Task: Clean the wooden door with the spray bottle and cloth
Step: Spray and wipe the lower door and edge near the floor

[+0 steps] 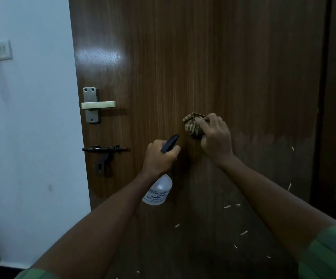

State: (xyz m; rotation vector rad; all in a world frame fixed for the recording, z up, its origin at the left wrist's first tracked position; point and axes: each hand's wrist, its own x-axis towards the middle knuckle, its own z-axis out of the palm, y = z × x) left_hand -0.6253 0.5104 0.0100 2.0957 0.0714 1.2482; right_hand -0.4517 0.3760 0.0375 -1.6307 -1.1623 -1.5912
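Two hands are working on the wooden door (183,67). The right hand (215,135) is holding a bunched cloth (192,125) against the door's middle, fingers curled around it. The left hand (160,156) is gripping the neck of the spray bottle (159,191), just left and below, nozzle pointing toward the cloth. A risk I am seeing: spraying now could be wetting the right hand, not the wood. Also, liquid could be running down toward the pale scratches lower on the door, leaving streaks.
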